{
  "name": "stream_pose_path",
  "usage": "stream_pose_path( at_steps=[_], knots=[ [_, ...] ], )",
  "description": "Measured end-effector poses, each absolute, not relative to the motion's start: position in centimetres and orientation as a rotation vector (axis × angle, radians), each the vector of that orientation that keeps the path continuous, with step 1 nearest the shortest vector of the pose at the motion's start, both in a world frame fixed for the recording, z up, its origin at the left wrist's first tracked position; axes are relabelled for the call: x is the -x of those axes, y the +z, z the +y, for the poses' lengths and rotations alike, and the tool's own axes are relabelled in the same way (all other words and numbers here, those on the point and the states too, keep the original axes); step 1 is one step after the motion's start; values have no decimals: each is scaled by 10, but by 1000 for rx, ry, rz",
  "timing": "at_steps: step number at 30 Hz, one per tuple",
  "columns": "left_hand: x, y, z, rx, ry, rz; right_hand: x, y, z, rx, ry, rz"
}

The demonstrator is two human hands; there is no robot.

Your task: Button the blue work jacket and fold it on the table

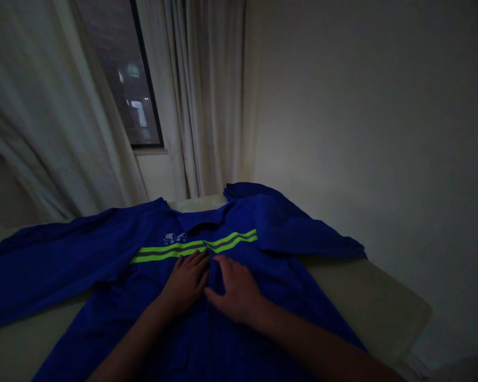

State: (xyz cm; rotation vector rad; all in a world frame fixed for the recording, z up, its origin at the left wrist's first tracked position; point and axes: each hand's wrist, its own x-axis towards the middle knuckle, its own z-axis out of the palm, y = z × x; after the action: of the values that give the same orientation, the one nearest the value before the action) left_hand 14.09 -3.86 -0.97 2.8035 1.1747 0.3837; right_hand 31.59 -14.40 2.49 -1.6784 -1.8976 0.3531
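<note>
A blue work shirt (103, 254) with two yellow-green reflective stripes (195, 245) across the chest lies spread face up on a pale table (374, 302). Its sleeves reach out to the left and right. My left hand (188, 280) rests flat on the shirt's chest, just left of the front placket, fingers together and pointing at the stripes. My right hand (234, 289) lies flat right beside it on the other side of the placket. Both palms press on the fabric and neither grips anything.
The room is dim. Pale curtains (56, 116) hang on both sides of a dark window (123, 74) behind the table. A plain wall (362, 132) stands at the right. The table's right corner (424, 313) is close to that wall.
</note>
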Motion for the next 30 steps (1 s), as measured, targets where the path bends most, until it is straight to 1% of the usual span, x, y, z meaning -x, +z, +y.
stream_pose_path(
  at_steps=[3,5,9,12,15,20,24,30],
  knots=[
    [-154,-8,-38,-2836,203,1272,-309,5,-144,1696,293,-2026],
    [-163,-6,-31,-2835,175,1312,-314,-2,-128,1700,240,-2057],
    [-173,2,-15,-2793,299,1345,-332,6,-87,1723,178,-2059],
    [-170,6,-16,-2794,376,1232,-337,12,-79,1758,178,-1963],
    [-161,4,-24,-2758,488,1121,-337,11,-88,1734,211,-1777],
    [-151,-3,-30,-2580,654,1175,-342,13,-100,1529,391,-1579],
    [-151,-3,-30,-2614,613,1177,-347,18,-101,1437,490,-1603],
    [-151,2,-33,-2678,581,1197,-355,22,-101,1519,410,-1613]
  ],
)
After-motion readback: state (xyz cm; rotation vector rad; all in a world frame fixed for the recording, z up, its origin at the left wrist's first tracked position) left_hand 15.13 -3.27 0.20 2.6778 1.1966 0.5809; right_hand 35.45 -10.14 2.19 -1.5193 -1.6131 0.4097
